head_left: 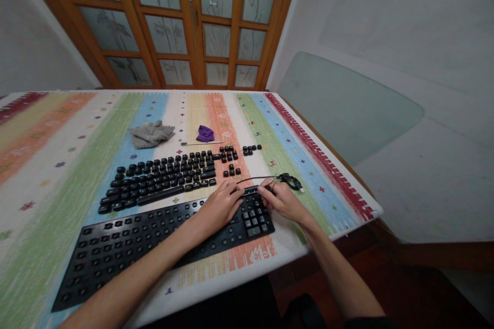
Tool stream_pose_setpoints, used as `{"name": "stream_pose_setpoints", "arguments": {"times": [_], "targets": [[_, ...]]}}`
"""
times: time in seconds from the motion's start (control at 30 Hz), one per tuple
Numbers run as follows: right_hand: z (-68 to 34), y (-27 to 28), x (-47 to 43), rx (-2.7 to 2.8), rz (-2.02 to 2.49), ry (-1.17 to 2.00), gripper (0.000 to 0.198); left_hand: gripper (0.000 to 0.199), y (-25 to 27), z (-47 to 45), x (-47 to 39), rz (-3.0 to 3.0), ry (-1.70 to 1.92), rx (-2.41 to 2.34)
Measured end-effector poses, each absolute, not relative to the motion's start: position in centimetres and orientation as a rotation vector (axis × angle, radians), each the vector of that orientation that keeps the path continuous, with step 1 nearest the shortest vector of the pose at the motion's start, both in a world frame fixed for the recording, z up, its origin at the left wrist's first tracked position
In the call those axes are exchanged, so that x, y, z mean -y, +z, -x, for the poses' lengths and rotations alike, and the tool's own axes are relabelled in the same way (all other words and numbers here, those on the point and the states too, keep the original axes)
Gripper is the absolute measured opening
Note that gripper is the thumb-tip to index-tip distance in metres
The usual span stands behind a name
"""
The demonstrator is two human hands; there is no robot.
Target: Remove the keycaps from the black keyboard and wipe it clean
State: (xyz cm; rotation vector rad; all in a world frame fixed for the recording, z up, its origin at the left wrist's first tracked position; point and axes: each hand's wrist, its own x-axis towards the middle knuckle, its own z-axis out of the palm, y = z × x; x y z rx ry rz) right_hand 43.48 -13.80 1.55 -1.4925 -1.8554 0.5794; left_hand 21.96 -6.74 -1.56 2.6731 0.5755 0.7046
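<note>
The left hand and the right hand work side by side, a little apart, at the far right corner of a black full-size keyboard. The left fingers bend down onto its far edge; the right thumb and fingers are drawn together at the corner, and I cannot tell whether either hand is clamped on anything. A short dark strip shows between the fingertips.

The keyboard lies flat along the near side of the striped tablecloth, most of its key posts bare, with number-pad keycaps on its right end. Beyond it the loose keycaps are laid out in rows, with the spacebar nearest. The coiled cable and its pale plug lie just past the right hand. Farther back are a rumpled grey cloth, a purple cloth and a slim rod.

The keyboard should be light and stiff, though its length may let it swivel on the cloth when pushed at one end. The rim is the safe hold (the exposed posts look easy to snap). Each keycap, small and probably slick, is best pinched by opposite sides.
</note>
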Motion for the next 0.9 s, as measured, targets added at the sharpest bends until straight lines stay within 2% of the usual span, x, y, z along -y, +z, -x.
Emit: {"name": "stream_pose_setpoints", "arguments": {"times": [0.27,0.5,0.67,0.9], "targets": [[-41.3,0.1,15.1,1.767,1.629,0.223,0.033,0.018,-1.5,-22.0,7.0,-2.694,0.728,-0.603],[-41.1,-0.3,15.2,1.803,1.606,0.057,0.040,0.018,-1.6,-22.0,7.2,-2.705,0.754,-0.594],[-40.4,-0.8,15.8,1.813,1.587,-0.010,0.043,0.017,-1.9,-22.1,7.2,-2.710,0.777,-0.603],[-40.5,-0.2,15.8,1.765,1.616,0.064,0.031,0.017,-1.5,-22.1,7.3,-2.722,0.745,-0.599]]}}
